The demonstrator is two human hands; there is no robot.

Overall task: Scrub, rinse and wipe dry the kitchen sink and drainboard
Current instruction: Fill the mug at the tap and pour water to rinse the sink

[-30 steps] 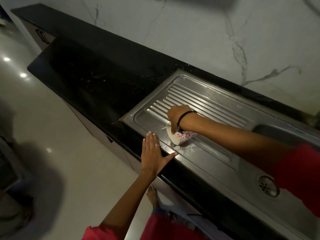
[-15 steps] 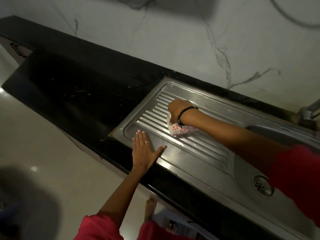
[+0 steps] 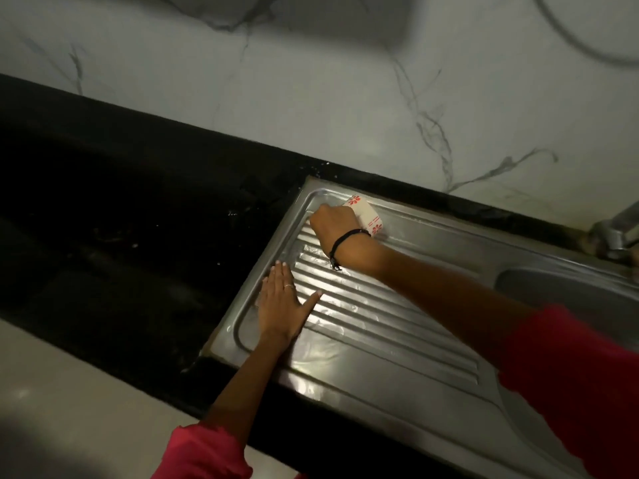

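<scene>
A steel drainboard (image 3: 397,344) with raised ribs lies set into the black counter, wet and streaked with suds. My right hand (image 3: 333,224) grips a white cloth with red flower print (image 3: 368,216) and presses it into the drainboard's far left corner. My left hand (image 3: 281,305) rests flat on the ribs near the drainboard's left edge, fingers straight and thumb spread. The sink bowl (image 3: 567,295) shows at the right, partly hidden by my right arm.
The black counter (image 3: 121,236) stretches to the left of the drainboard. A marbled white wall (image 3: 345,98) runs behind it. A steel tap base (image 3: 613,236) stands at the far right by the wall. Pale floor (image 3: 52,409) lies below the counter's front edge.
My right hand has slid the cloth from the front middle ribs up to the drainboard's far left corner. My left hand has shifted from the front rim onto the ribs.
</scene>
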